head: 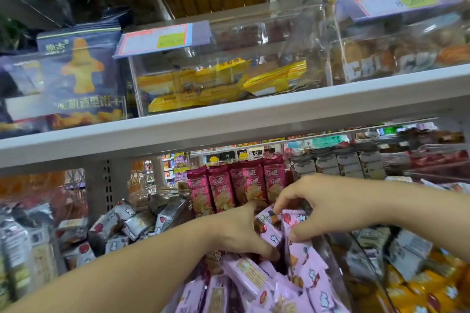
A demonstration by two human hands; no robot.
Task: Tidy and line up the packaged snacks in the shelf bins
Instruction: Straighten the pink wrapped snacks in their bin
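Beneath shelving (229, 119), left hand (239, 231) and right hand (323, 201) grip upright pink packets (270, 232).

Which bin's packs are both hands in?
The pale pink packs, middle front bin: the left hand and right hand each grip one. The magenta packs stand behind; the silver packs lie jumbled left.

One head-worn wide-angle view. It faces forward into the white shelf (229, 119) at close range, tilted down onto the pink snack packets (254, 274) in the bin (333, 256) beneath.
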